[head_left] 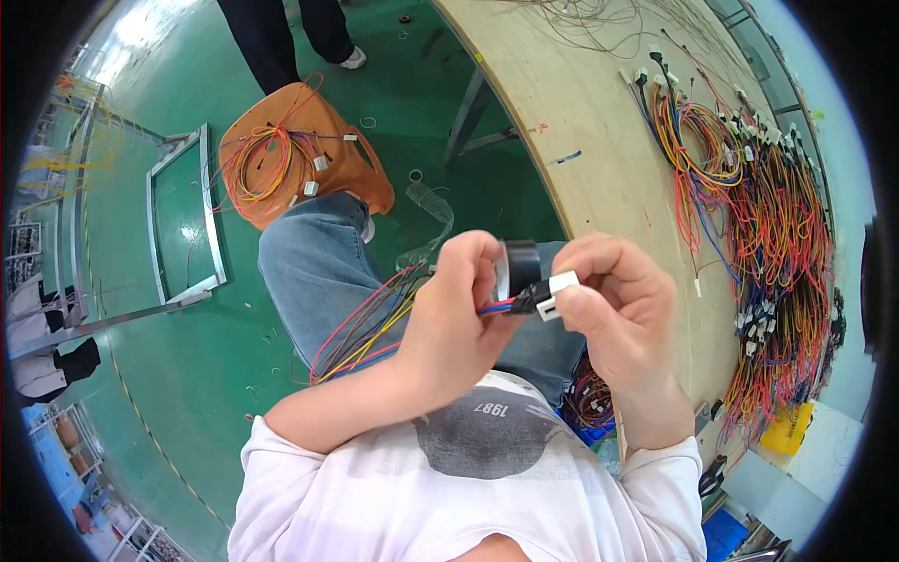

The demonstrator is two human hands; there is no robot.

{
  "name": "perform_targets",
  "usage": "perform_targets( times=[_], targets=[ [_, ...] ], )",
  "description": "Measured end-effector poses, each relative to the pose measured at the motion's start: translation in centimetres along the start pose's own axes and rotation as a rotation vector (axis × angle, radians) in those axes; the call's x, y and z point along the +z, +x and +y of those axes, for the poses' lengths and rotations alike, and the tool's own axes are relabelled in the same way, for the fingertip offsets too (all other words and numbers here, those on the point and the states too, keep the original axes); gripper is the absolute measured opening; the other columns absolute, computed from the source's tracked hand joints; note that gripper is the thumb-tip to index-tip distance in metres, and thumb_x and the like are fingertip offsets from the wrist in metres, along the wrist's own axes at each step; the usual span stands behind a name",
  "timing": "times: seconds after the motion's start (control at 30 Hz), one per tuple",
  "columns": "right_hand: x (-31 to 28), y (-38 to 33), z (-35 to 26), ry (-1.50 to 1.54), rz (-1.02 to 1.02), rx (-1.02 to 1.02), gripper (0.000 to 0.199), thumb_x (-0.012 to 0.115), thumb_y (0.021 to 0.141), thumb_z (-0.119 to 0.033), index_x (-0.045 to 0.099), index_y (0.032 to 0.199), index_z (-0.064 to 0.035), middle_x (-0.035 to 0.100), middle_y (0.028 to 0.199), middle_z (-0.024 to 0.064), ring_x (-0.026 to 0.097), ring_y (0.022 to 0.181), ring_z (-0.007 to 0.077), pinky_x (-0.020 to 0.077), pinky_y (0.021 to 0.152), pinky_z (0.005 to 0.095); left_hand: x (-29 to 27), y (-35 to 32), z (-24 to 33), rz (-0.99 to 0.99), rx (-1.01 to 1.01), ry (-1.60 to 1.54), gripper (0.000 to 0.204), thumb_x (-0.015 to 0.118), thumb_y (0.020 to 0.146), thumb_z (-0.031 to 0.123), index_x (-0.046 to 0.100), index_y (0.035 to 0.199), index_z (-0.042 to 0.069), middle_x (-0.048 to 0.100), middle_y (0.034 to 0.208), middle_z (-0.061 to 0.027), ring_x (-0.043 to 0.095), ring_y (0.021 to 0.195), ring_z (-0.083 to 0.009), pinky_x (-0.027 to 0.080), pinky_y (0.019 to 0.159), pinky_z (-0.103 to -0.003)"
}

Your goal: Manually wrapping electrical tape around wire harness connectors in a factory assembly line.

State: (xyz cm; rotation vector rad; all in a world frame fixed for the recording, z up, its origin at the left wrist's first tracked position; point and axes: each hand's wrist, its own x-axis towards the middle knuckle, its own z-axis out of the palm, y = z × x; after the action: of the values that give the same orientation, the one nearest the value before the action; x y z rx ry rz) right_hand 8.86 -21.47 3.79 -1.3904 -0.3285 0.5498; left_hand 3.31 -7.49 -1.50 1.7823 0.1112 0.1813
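Observation:
My left hand (449,314) is closed around a bundle of coloured wires (370,323), which trails off toward my lap. A roll of black tape (521,266) stands upright between my two hands, against the left fingers. Between thumb and fingers, my right hand (623,304) pinches a white plastic connector (560,292). Black tape (530,299) wraps the wires just behind that connector, with red and blue wires running from it into the left hand. Whether the roll's tape is still joined to the wrapping, I cannot tell.
An orange stool (365,173) ahead on the left bears a coiled wire harness (267,164). The wooden table (599,178) on the right carries a large heap of harnesses (777,262). Another person's legs (267,33) stand beyond the stool. A metal frame (154,225) is at left.

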Motion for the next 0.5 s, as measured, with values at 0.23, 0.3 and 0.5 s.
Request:
perform_targets(
  times=[0.23, 0.3, 0.5],
  targets=[
    [-0.7, 0.1, 1.0, -0.089, -0.040, -0.204, 0.014, 0.059, 0.077, 0.001, 0.052, 0.089, 0.0046, 0.050, 0.088, 0.0088, 0.048, 0.071, 0.0087, 0.0393, 0.060, 0.0201, -2.3, 1.3, 1.2, -0.539, -0.643, -0.950, 0.047, 0.064, 0.073, 0.008, 0.037, 0.111, 0.001, 0.052, 0.083, -0.0046, 0.047, 0.062, -0.0088, 0.038, 0.053, -0.022],
    [-0.8, 0.2, 1.1, -0.074, -0.043, -0.202, 0.013, 0.059, 0.077, 0.001, 0.053, 0.088, 0.0043, 0.050, 0.088, 0.0087, 0.048, 0.071, 0.0086, 0.0390, 0.060, 0.0205, -2.7, 1.6, 1.2, -0.584, -0.667, -1.049, 0.045, 0.065, 0.075, 0.019, 0.041, 0.109, 0.002, 0.051, 0.083, -0.0050, 0.048, 0.064, -0.0082, 0.038, 0.054, -0.021],
    [-1.9, -0.5, 0.9, -0.119, -0.156, -0.106, 0.012, 0.058, 0.078, -0.001, 0.053, 0.086, 0.0054, 0.051, 0.086, 0.0082, 0.048, 0.069, 0.0084, 0.0397, 0.060, 0.0200, -2.7, 2.1, 2.2, -0.400, -0.663, -1.024, 0.055, 0.059, 0.080, 0.026, 0.035, 0.122, 0.000, 0.054, 0.093, -0.0081, 0.051, 0.079, -0.0113, 0.040, 0.065, -0.024]
  ],
)
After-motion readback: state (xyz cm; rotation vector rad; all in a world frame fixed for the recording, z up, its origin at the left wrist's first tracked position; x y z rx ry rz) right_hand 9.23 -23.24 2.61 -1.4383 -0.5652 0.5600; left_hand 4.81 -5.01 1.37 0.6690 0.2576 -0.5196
